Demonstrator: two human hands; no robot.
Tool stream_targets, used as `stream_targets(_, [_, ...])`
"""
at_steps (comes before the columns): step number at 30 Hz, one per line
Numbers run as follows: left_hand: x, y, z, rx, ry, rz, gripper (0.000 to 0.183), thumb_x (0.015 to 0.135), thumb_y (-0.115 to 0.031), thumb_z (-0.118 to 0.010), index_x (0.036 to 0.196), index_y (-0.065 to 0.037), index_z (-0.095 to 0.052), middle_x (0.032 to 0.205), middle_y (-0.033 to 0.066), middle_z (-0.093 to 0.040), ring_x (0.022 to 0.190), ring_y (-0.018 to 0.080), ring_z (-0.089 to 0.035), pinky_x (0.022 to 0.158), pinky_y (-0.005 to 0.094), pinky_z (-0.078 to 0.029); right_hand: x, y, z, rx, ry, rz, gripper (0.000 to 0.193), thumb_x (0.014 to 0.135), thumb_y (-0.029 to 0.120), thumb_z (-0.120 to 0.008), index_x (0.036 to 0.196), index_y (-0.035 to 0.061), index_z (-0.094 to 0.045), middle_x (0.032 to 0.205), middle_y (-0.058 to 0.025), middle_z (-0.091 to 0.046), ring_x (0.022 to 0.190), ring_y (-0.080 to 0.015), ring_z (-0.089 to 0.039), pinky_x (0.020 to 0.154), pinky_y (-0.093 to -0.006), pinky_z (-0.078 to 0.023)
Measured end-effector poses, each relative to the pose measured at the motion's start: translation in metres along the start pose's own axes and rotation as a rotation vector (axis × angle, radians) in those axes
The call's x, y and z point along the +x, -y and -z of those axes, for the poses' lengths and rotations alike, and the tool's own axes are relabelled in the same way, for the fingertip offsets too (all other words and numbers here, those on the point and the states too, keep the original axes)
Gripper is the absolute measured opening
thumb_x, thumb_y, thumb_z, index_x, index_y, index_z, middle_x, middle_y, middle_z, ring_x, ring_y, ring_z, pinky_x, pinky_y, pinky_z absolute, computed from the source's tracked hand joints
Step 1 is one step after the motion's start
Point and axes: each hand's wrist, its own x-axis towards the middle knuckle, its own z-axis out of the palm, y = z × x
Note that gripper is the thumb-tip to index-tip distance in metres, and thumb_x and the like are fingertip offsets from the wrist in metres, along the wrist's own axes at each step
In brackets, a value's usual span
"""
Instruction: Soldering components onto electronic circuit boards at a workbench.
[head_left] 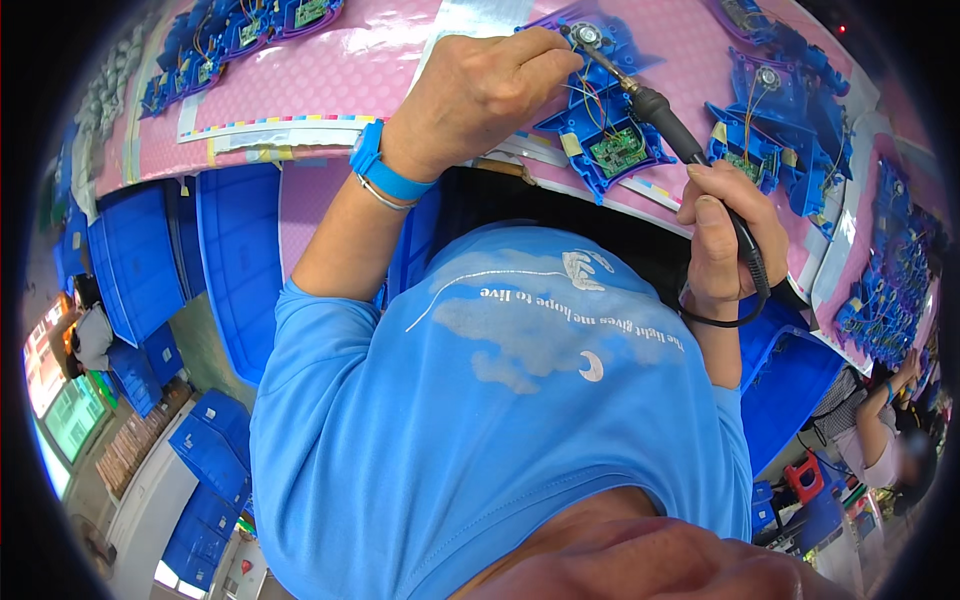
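My right hand [735, 225] is wrapped round the black handle of a soldering iron [655, 110]. The iron's metal tip points up and left, at or close to a round silver part [587, 36] in a blue plastic housing. My left hand [490, 95] is closed in a pinch beside that round part, and what its fingertips hold is hidden. Thin coloured wires [597, 100] run from there toward a green circuit board [618, 152], which sits in a blue plastic shell [578, 125] at the near edge of the pink-covered table [330, 75].
More blue housings with boards and wires lie at the far left [245, 35] and right [785, 120]. A heap of similar parts [890, 270] sits farther right. Blue bins [240, 260] stand below the table on the left. Another person's arm [875, 420] shows at the lower right.
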Motion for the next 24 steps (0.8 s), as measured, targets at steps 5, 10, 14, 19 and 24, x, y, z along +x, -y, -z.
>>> stream_targets(5, [-0.0002, 0.0011, -0.0014, -0.017, -0.020, 0.001, 0.023, 0.080, -0.013, -0.079, 0.099, -0.007, -0.068, 0.095, 0.0021, -0.070, 0.073, 0.0202, -0.071, 0.057, 0.0305, -0.056, 0.0022, 0.0022, -0.0005, -0.060, 0.022, 0.042, 0.024, 0.089, 0.008, -0.062, 0.105, -0.0094, -0.068, 0.068, -0.0109, -0.060, 0.061, -0.0171, -0.057, 0.063, -0.0313, -0.042])
stream_targets(10, [0.0003, 0.0001, -0.0009, -0.027, -0.005, 0.020, 0.022, 0.079, -0.012, -0.079, 0.098, -0.007, -0.068, 0.096, 0.0023, -0.071, 0.074, 0.0208, -0.071, 0.058, 0.0304, -0.056, -0.0012, 0.0005, 0.0024, 0.049, -0.058, 0.090, 0.018, 0.085, 0.004, -0.066, 0.099, -0.0076, -0.070, 0.070, -0.0115, -0.066, 0.059, -0.0198, -0.061, 0.057, -0.0321, -0.048])
stream_targets(14, [0.0009, 0.0002, 0.0000, -0.048, -0.014, 0.028, 0.022, 0.078, -0.012, -0.079, 0.098, -0.007, -0.069, 0.097, 0.0027, -0.071, 0.074, 0.0215, -0.071, 0.059, 0.0310, -0.057, -0.0017, 0.0015, 0.0023, 0.077, -0.070, 0.081, 0.018, 0.088, 0.004, -0.064, 0.102, -0.0068, -0.069, 0.072, -0.0117, -0.067, 0.059, -0.0199, -0.062, 0.059, -0.0328, -0.049])
stream_targets(19, [0.0013, 0.0013, -0.0002, -0.066, -0.011, 0.035, 0.023, 0.078, -0.012, -0.080, 0.097, -0.008, -0.069, 0.098, 0.0025, -0.071, 0.074, 0.0222, -0.071, 0.059, 0.0318, -0.057, -0.0049, -0.0006, 0.0035, 0.040, -0.077, 0.085, 0.017, 0.089, 0.004, -0.064, 0.103, -0.0063, -0.068, 0.075, -0.0130, -0.069, 0.059, -0.0196, -0.062, 0.061, -0.0337, -0.051])
stream_targets(24, [0.0019, 0.0015, 0.0000, -0.086, -0.006, 0.037, 0.025, 0.077, -0.011, -0.080, 0.099, -0.008, -0.068, 0.098, 0.0024, -0.071, 0.075, 0.0228, -0.071, 0.061, 0.0324, -0.057, -0.0050, -0.0018, 0.0038, 0.043, -0.079, 0.091, 0.017, 0.089, 0.004, -0.064, 0.103, -0.0062, -0.068, 0.075, -0.0129, -0.069, 0.059, -0.0194, -0.062, 0.061, -0.0338, -0.051])
